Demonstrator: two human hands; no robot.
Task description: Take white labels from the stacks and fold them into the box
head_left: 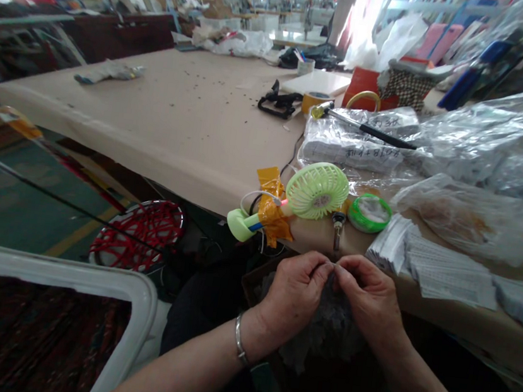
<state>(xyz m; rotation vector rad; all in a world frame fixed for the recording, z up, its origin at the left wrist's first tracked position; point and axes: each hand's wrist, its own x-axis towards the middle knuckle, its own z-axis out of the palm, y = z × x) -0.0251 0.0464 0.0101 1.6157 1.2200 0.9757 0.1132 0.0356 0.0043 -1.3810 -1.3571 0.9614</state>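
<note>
My left hand [296, 289], with a bracelet [240, 339] at the wrist, is closed in a pinch just below the table edge. Fingertip to fingertip with it, my right hand [370, 295] is pinched too. Whatever lies between the fingertips is too small to make out. Pale crumpled scraps [320, 337] lie under both hands, above my dark lap. Directly ahead of the fingertips, a small metal tool tip [338, 228] sticks out at the table edge. Beside it stand a green hand fan [318, 191] fixed with orange tape [273, 213] and a green round container [370, 212].
Stacks of printed paper slips [448, 266] lie along the edge at right, with clear plastic bags [473, 216] behind. On the table [194, 124] are a tape roll [315, 101] and a black-handled tool [374, 132]. A white bin [143, 308] of dark cloth and a red-wrapped stool [142, 232] stand left.
</note>
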